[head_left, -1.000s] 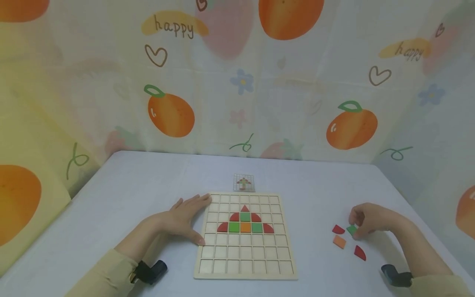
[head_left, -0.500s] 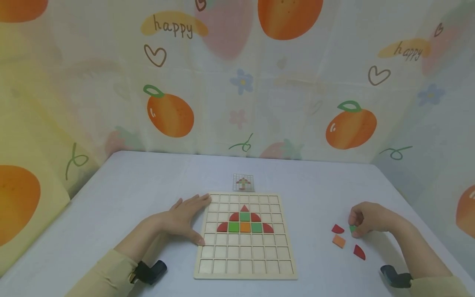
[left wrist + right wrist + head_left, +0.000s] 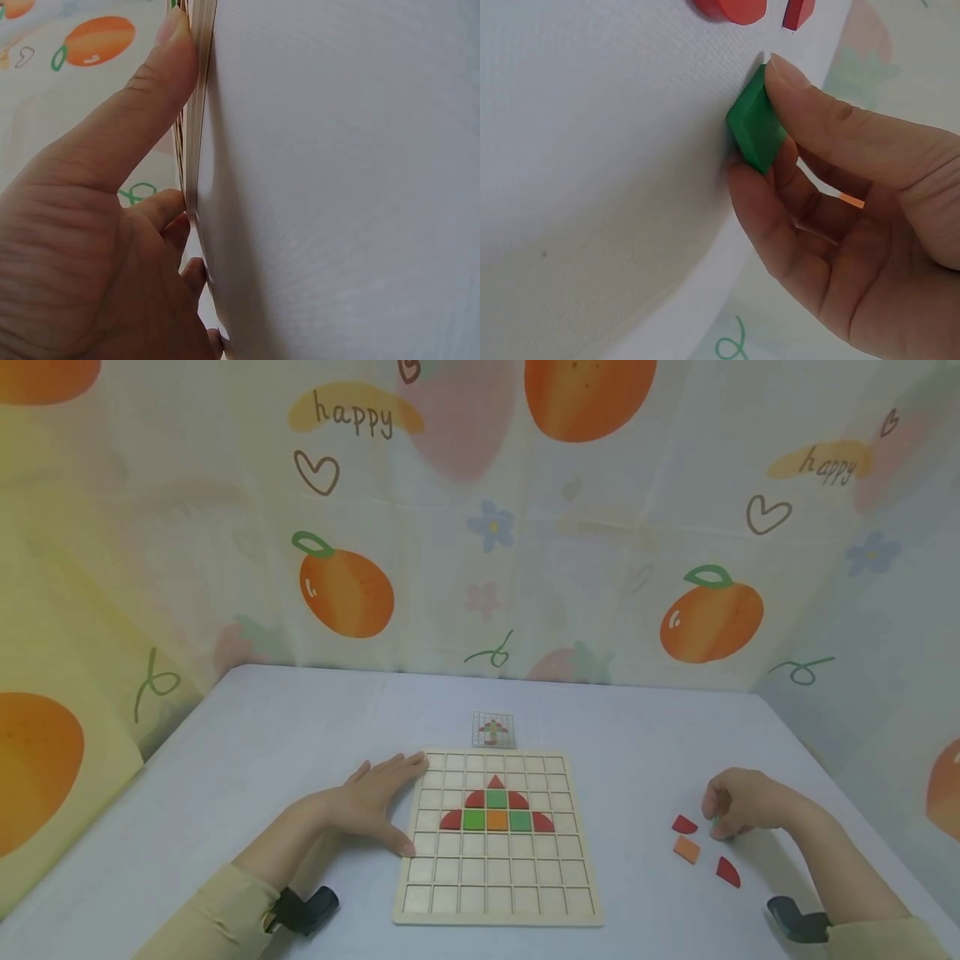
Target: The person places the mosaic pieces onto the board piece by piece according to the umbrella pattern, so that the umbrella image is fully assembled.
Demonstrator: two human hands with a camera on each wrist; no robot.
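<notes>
Beside the left edge of a wooden grid board [image 3: 459, 872], my left hand [image 3: 366, 807] lies with spread, extended fingers; its thumb and fingertips touch that edge. The left wrist view shows the thumb against the board's side [image 3: 196, 112]. On the board, red, green and orange tiles form a stepped triangle. To the right, my right hand [image 3: 753, 802] pinches a green square tile [image 3: 754, 124] between thumb and fingers, tilted and close to the tabletop. Near it lie a red quarter-round tile [image 3: 684, 824], an orange square tile [image 3: 686, 849] and another red quarter-round tile [image 3: 728, 872].
A small pattern card [image 3: 493, 730] lies just behind the board, showing a similar coloured figure on a grid. The white table [image 3: 300, 718] backs onto a printed curtain [image 3: 585, 568]. Each wrist wears a black camera mount [image 3: 303, 910].
The green tile came off its flat place on the table and tilted up in my right fingers, which now hide most of it from the head view. My left hand has stayed put.
</notes>
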